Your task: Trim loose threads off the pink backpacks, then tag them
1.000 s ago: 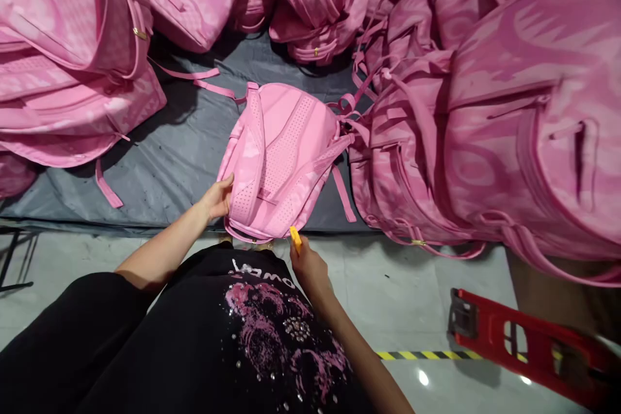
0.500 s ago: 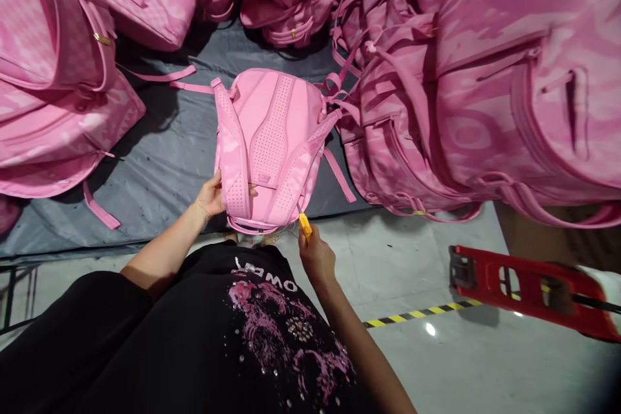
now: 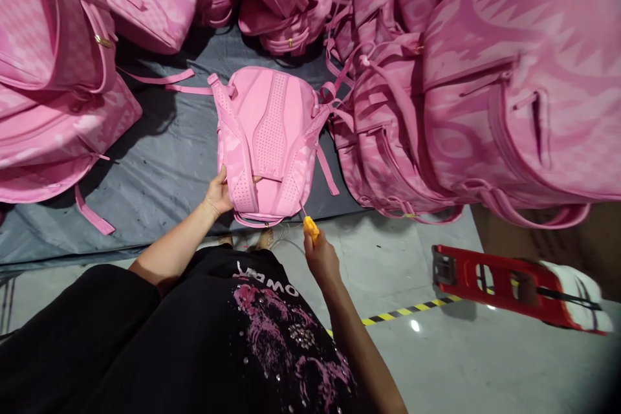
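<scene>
A small pink backpack [image 3: 270, 123] lies on the grey-covered table, its padded back panel and two shoulder straps facing up. At its lower left edge, my left hand [image 3: 219, 194] holds it, with fingers passing under the left shoulder strap [image 3: 235, 149] and a fingertip showing beyond it. My right hand [image 3: 321, 255] is closed around a yellow-handled tool [image 3: 311, 229] with a thin metal tip; its exact kind is unclear. That tip points up at the backpack's lower right corner, touching or very close to it.
Pink backpacks are piled to the left [image 3: 53, 110], behind [image 3: 286, 6] and to the right [image 3: 514, 90] on the grey sheet [image 3: 160, 168]. A red-and-white device [image 3: 504, 272] stands beyond the table's front edge at right. Yellow-black tape [image 3: 412, 311] marks the floor.
The left fingertip has moved up slightly along the strap's inner edge. My right hand and the tool have shifted slightly right and down relative to the backpack. The whole view has moved a little.
</scene>
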The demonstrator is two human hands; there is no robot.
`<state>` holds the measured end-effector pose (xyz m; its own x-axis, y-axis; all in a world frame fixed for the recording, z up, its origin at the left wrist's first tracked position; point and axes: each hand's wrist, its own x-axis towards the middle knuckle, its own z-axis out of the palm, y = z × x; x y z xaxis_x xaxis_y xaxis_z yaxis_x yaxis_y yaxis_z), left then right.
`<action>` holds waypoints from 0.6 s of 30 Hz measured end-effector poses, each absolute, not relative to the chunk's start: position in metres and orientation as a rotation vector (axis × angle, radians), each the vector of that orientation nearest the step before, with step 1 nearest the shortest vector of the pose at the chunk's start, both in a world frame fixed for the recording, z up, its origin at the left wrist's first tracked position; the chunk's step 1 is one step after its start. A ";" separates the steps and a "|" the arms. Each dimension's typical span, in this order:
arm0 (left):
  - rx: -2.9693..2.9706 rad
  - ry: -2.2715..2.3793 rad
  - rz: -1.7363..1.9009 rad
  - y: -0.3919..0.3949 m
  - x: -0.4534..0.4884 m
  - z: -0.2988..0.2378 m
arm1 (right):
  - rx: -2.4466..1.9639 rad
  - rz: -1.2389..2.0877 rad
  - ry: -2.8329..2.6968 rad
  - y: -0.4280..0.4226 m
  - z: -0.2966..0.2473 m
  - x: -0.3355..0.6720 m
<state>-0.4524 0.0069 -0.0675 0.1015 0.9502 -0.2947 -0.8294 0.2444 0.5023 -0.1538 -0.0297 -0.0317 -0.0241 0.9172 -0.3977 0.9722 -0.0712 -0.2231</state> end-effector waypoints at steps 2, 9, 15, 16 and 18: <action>0.214 0.615 1.316 0.008 -0.452 -0.069 | 2.122 -0.690 2.019 -0.051 -0.030 -0.148; 0.158 0.596 1.254 0.014 -0.451 -0.070 | 1.870 -0.795 1.977 -0.113 -0.033 -0.162; 0.279 1.012 1.313 0.011 -0.442 -0.055 | 1.726 -0.688 2.064 -0.087 -0.037 -0.196; 0.369 1.196 1.360 0.004 -0.441 -0.053 | 1.727 -0.685 2.057 -0.085 -0.037 -0.197; 0.701 1.619 1.441 -0.015 -0.434 -0.049 | 1.728 -0.682 2.039 -0.084 -0.040 -0.198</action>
<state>-0.4340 -0.0147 -0.0490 -0.4937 0.8416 -0.2190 -0.1197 0.1837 0.9757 -0.1985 -0.0836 -0.0401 -0.1714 0.8001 -0.5748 0.9850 0.1261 -0.1181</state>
